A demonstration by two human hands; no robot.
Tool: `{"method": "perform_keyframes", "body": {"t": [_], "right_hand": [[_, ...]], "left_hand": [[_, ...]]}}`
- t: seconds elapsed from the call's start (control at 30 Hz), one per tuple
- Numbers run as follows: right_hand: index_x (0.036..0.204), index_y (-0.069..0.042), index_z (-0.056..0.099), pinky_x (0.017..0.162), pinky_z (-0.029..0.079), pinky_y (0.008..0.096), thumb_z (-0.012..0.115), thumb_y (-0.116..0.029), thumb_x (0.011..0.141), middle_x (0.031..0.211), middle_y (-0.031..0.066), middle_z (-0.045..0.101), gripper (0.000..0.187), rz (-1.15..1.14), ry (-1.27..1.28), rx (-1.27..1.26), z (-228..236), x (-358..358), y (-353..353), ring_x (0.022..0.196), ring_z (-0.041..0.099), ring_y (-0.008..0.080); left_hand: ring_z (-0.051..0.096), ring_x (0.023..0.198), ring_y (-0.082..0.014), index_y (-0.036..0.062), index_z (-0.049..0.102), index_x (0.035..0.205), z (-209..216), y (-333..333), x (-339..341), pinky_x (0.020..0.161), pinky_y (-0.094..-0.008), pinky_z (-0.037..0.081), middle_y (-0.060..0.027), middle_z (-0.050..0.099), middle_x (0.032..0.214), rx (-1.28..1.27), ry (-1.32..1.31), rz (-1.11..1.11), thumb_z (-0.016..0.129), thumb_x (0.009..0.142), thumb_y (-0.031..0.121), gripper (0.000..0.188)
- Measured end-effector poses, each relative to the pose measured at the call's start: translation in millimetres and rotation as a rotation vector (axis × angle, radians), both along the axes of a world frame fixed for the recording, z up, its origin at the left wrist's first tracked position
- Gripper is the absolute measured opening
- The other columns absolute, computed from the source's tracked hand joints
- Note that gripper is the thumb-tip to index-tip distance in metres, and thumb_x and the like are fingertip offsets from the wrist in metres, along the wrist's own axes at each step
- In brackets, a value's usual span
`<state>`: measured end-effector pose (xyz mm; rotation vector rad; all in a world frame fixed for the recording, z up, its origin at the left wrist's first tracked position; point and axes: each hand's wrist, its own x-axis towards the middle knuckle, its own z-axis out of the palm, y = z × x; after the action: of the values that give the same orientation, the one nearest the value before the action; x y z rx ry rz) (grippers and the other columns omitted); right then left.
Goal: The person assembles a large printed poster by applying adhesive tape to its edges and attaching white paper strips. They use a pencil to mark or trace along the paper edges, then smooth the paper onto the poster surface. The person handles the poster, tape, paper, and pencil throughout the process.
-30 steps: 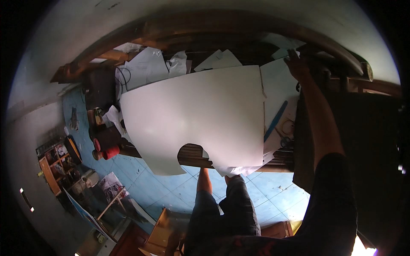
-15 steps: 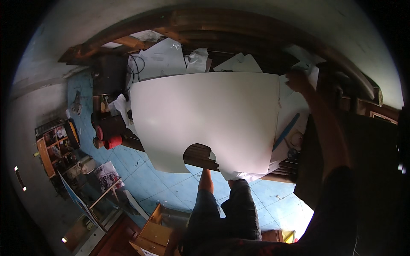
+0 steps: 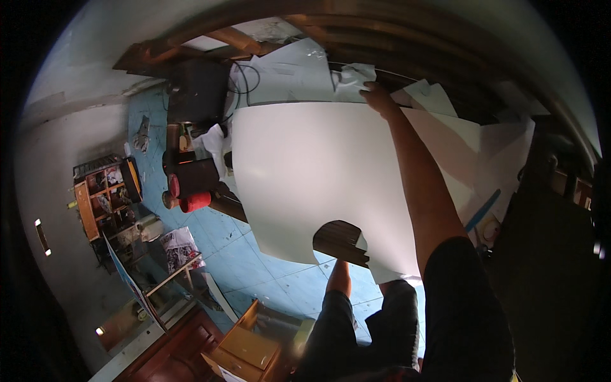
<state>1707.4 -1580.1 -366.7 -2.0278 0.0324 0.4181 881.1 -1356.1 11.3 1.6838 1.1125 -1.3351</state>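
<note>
Colours as seen from where I stand. Large sheet (image 3: 312, 165): plain white, greyer toward its left edge. Crumpled wrap (image 3: 355, 76): whitish, glossy highlights. Slatted tabletop (image 3: 336, 242): brown, striped by darker gaps. Long strip (image 3: 484, 210): solid blue. Cord (image 3: 259, 77) and box (image 3: 198, 92): both black or near it. Cylinder (image 3: 195, 202): bright red. Floor (image 3: 254, 264): pale blue tiles, darker grid lines, scattered dark specks. Printed sheet (image 3: 179, 247): mottled black and white, reddish patches. Compartmented shelf (image 3: 86, 210): orange-brown. Wooden drawer (image 3: 249, 347): yellowish brown. Panelled wood (image 3: 181, 350): dark reddish brown. Sleeve (image 3: 461, 286): black. Shorts (image 3: 398, 312): dark grey. Wall (image 3: 60, 143): dull grey, blotched.
</note>
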Motion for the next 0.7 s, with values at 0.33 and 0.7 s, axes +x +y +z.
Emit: {"method": "perform_keyframes", "body": {"t": [0.33, 0.7], "right_hand": [[0.128, 0.001, 0.062, 0.081, 0.045, 0.0231, 0.064, -0.01, 0.093, 0.105, 0.0019, 0.064, 0.037, -0.418, -0.209, 0.471, 208.7, -62.3, -80.5, 0.087, 0.054, 0.0091], [0.13, -0.006, 0.056, 0.094, 0.046, 0.0312, 0.057, -0.011, 0.098, 0.108, 0.0047, 0.062, 0.032, -0.872, 0.038, 1.073, 448.2, -236.1, -106.4, 0.1, 0.057, 0.0165]], "left_hand": [[0.061, 0.105, -0.0245, 0.0014, 0.057, 0.125, -64.8, 20.4, 2.6, 0.09, -0.0367, 0.048, -0.0153, 0.064, 0.113, 0.242, -0.311, 0.148, 0.062, 0.093, 0.029, 0.043], [0.054, 0.124, -0.0265, 0.0032, 0.042, 0.143, -34.1, -46.2, 463.0, 0.1, -0.0361, 0.047, -0.0188, 0.05, 0.141, -0.327, -0.842, 0.287, 0.064, 0.096, 0.028, 0.058]]}}
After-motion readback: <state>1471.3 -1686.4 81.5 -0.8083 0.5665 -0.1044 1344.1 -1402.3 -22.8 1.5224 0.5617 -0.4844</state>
